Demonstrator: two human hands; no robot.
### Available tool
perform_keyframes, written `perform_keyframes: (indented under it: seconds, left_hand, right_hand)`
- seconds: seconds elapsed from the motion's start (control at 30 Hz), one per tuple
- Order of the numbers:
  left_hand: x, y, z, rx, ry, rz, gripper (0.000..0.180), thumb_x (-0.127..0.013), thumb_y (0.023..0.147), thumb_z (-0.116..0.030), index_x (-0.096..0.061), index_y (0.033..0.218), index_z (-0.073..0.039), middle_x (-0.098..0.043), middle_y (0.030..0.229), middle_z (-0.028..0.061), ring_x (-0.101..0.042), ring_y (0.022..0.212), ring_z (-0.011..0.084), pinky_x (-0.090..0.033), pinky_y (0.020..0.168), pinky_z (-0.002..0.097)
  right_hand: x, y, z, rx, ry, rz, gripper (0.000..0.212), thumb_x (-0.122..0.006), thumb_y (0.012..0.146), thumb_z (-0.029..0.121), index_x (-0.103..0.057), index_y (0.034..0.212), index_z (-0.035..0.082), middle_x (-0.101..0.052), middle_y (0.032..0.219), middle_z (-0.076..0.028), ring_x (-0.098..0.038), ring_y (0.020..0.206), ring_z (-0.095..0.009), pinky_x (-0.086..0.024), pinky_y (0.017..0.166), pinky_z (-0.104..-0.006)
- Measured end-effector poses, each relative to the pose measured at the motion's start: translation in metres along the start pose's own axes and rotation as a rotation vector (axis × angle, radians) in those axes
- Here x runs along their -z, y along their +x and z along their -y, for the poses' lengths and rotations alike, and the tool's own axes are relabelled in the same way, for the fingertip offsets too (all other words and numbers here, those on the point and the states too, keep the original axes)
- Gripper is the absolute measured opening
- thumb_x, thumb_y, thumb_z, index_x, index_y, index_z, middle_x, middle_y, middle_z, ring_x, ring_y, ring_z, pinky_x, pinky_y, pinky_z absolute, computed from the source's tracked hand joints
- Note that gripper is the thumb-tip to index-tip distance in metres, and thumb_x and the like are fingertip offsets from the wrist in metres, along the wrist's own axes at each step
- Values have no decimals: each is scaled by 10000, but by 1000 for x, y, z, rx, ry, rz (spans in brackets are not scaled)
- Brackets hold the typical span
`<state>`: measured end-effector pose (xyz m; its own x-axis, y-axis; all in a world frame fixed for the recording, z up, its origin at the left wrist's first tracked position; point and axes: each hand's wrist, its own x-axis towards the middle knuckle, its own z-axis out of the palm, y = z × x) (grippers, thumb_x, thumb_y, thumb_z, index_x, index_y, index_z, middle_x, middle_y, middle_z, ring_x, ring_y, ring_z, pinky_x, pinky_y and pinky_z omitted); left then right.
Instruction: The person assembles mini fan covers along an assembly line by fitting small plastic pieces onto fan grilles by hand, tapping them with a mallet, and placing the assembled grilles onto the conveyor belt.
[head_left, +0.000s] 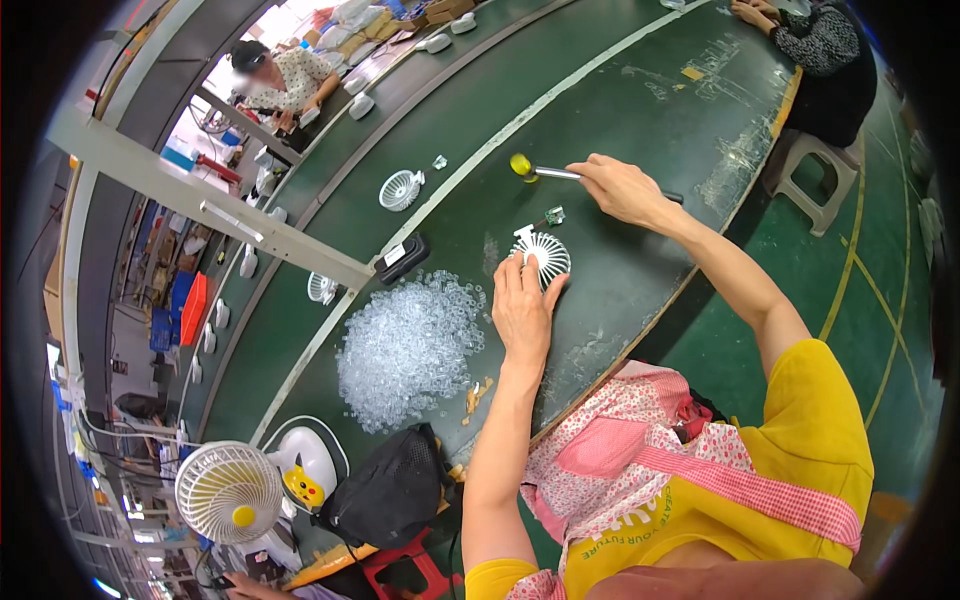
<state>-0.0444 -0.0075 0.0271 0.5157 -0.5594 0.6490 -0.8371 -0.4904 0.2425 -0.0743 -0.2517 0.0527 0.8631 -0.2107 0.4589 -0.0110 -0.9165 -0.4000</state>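
Note:
My right hand [625, 190] is closed round the handle of a small mallet [522, 167] with a yellow, see-through head and a metal shank. The mallet's head points left, above the work table. Below it, my left hand [522, 312] steadies a white round fan grille [548, 256] against the table, fingers over its left side and thumb along its near edge. A short neck sticks out of the grille on the far side. Close to that neck lies a small circuit board [554, 215] with a clear part on it. The mallet is apart from the grille.
A heap of clear plastic pieces [410, 350] lies left of my left hand, beside a black case [401, 259]. Another white grille [401, 190] sits farther off. A desk fan [229, 492] and black bag [390, 485] stand near left. Two people sit at the far side.

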Motion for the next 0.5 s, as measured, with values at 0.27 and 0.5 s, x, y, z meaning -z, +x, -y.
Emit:
perform_keyframes:
  seconds: [0.27, 0.5]
  left_hand:
    - [-5, 6, -8, -35, -26, 15, 490, -771, 758, -293, -603, 1081, 35, -602, 1105, 165, -563, 1049, 332, -441, 973, 435]
    - [3, 11, 40, 31, 169, -198, 140, -670, 756, -161, -626, 864, -83, -595, 833, 85, -563, 802, 262, -408, 702, 404]
  right_hand:
    - [22, -28, 25, 77, 208, 226, 300, -576, 954, 239, -635, 1197, 74, -671, 1016, -174, -649, 892, -378, -520, 769, -443]
    - [-6, 7, -19, 234, -68, -102, 286, -617, 895, 101, -619, 1179, 64, -588, 1138, -166, -571, 1043, -356, -477, 871, -413]
